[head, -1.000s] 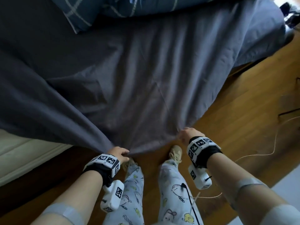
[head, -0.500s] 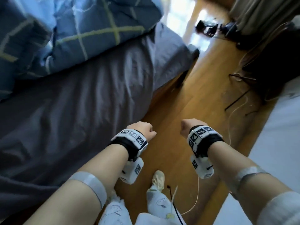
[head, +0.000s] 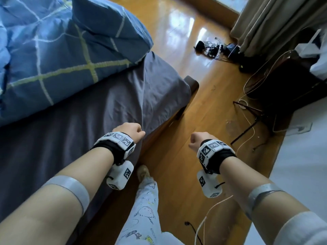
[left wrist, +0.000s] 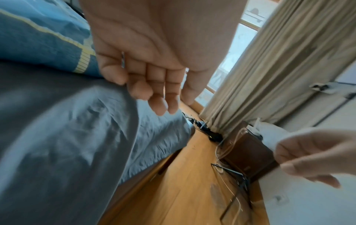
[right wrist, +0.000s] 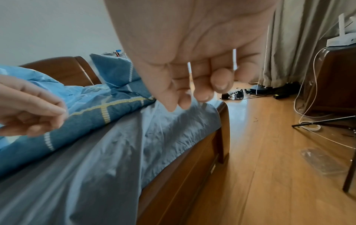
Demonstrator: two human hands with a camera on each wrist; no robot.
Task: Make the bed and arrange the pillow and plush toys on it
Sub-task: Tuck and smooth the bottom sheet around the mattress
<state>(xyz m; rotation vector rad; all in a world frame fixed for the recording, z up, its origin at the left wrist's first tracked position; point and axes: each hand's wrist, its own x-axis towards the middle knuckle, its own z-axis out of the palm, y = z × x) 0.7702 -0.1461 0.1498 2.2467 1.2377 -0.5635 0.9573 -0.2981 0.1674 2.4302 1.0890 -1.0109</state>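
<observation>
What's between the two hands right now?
Nothing is held between them. In the head view, left hand hovers over the grey bedsheet edge, right hand over bare wooden floor.

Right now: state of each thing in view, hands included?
left hand: fingers loosely curled, holding nothing, over the sheet's edge
right hand: fingers loosely curled, empty, over the floor
grey sheet: spread on the bed, wrinkled, hanging over the side
blue checked duvet: bunched in a heap, not spread
curtain: drawn, reaching the floor
cables: tangled on the floor by the curtain
</observation>
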